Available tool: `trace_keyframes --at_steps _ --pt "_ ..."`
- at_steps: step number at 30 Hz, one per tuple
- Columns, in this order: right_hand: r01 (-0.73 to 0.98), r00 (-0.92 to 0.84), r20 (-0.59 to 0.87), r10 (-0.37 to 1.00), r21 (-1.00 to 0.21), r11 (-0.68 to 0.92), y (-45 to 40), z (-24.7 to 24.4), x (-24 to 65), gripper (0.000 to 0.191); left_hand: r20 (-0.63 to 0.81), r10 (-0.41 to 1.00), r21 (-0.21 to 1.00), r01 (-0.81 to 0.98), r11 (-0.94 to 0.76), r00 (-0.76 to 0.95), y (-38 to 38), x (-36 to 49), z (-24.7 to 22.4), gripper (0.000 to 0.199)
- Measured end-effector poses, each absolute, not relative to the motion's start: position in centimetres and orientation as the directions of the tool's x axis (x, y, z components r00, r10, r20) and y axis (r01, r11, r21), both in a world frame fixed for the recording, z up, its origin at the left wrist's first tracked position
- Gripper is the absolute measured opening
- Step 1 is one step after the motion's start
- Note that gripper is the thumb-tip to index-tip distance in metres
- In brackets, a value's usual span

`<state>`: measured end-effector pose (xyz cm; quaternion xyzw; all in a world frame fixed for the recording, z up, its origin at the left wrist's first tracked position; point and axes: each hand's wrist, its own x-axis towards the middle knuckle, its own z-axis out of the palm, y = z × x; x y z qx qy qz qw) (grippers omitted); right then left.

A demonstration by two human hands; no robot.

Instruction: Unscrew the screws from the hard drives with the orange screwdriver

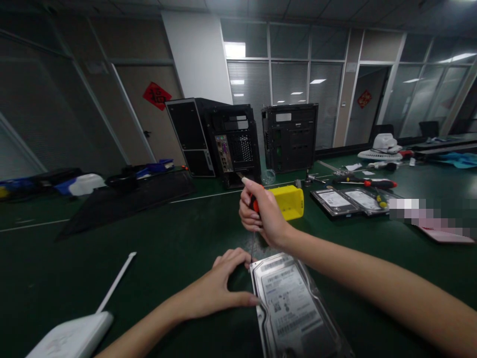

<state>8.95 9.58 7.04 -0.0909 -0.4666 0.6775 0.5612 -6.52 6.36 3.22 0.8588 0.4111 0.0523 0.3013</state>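
A silver hard drive (288, 303) lies label up on the green table at the bottom. My left hand (219, 286) steadies it, with the thumb on its left edge and the fingers by its upper left corner. Wrapped around the red and black handle of a screwdriver (254, 204) is my right hand (266, 211). The thin shaft points down, and its tip meets the drive's upper left corner, close to my left fingertips. Whether the tip sits in a screw is too small to tell.
Behind my right hand stands a yellow bin (294, 201). Two hard drives, one here (335, 201), lie to the right near a red-handled screwdriver (380, 183). Computer cases (290, 139) stand at the back. A white device with an antenna (74, 333) is at lower left.
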Motion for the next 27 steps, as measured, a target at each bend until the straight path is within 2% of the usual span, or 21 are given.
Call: trace_keyframes --at_steps 27 --pt "-0.655 -0.388 0.477 0.789 -0.745 0.128 9.01 6.83 8.55 0.035 -0.169 0.749 0.564 0.687 -0.459 0.640 6.24 -6.62 3.28 0.056"
